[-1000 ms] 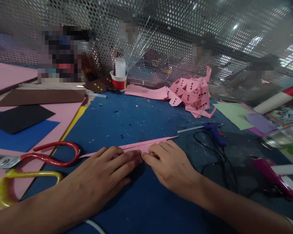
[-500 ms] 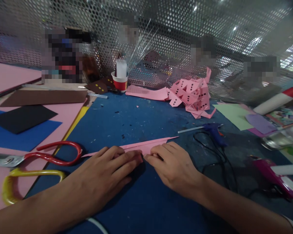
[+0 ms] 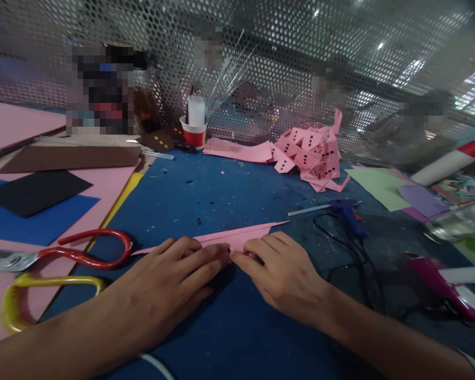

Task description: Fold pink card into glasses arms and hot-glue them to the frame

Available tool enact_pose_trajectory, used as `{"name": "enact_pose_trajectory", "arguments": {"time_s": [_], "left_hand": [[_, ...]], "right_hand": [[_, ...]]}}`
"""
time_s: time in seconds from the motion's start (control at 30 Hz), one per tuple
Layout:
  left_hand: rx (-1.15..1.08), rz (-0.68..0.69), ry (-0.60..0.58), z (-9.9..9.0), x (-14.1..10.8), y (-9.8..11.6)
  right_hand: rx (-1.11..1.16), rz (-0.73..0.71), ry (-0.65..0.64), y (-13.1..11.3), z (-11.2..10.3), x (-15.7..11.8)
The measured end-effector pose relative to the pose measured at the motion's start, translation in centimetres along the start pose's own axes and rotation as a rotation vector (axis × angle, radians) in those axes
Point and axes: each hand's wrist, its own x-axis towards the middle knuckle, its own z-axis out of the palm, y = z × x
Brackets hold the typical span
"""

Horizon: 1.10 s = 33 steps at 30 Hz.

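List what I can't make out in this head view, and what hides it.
- Middle of the folded pink paper: head view, covered by the left hand and right hand.
- Blade tips of the scissors: head view, cut off by the left edge.
- Part of their yellow handle: head view, behind the left forearm.
- Any print on the magenta tool: head view, too blurred.
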Motion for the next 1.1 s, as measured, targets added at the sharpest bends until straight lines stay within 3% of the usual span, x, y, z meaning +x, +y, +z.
{"name": "enact_pose_trajectory", "arguments": {"time_s": [0.27, 0.67, 1.1], "left_hand": [[-0.017, 0.014, -0.009, 0.05, 0.01, -0.05], [-0.015, 0.024, 0.002, -0.19, 0.2, -0.08], [-0.048, -0.001, -0.005, 0.2, -0.18, -0.09]], "right_hand": [[0.135, 0.077, -0.052, 0.15, -0.05, 0.5], [0.169, 0.079, -0.069, 0.21, -0.45, -0.01], [0.248, 0.118, -0.008, 0.28, -0.43, -0.42]]}}
